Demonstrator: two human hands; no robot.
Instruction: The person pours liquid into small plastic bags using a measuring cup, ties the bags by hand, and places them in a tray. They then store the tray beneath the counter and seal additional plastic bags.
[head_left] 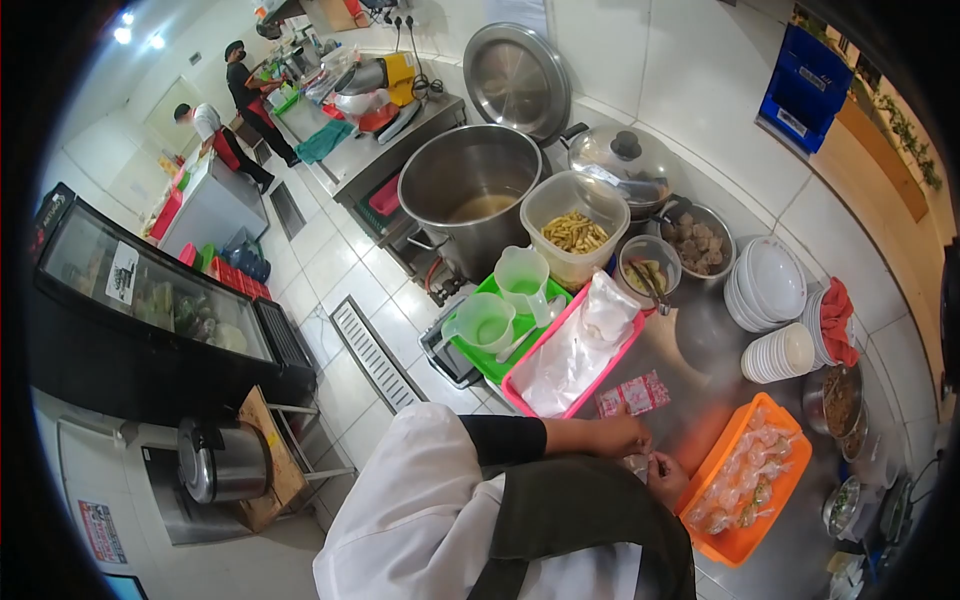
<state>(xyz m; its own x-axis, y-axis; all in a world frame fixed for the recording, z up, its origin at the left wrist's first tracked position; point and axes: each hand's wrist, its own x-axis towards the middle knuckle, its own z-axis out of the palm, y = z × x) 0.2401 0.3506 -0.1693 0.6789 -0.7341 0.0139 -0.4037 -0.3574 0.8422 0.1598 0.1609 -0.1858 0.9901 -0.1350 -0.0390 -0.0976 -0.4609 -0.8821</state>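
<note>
My left hand (pixel 622 436) and my right hand (pixel 667 479) are close together over the steel counter, fingers pinched on a small clear plastic bag (pixel 636 463). What the bag contains is too small to make out. Just right of my right hand stands an orange basket (pixel 705 482) with several small tied bags (pixel 748 478) inside. A red-and-white printed packet (pixel 634 394) lies beyond my left hand. Beside it is a pink tray (pixel 572 408) holding clear plastic bags (pixel 580 352).
A green tray (pixel 487 362) carries plastic measuring jugs (pixel 521 277). Behind are a large steel pot (pixel 470 190), a tub of yellowish strips (pixel 575 232) and a bowl of meat chunks (pixel 700 243). White bowls (pixel 768 282) stand at the right. Two people work far left.
</note>
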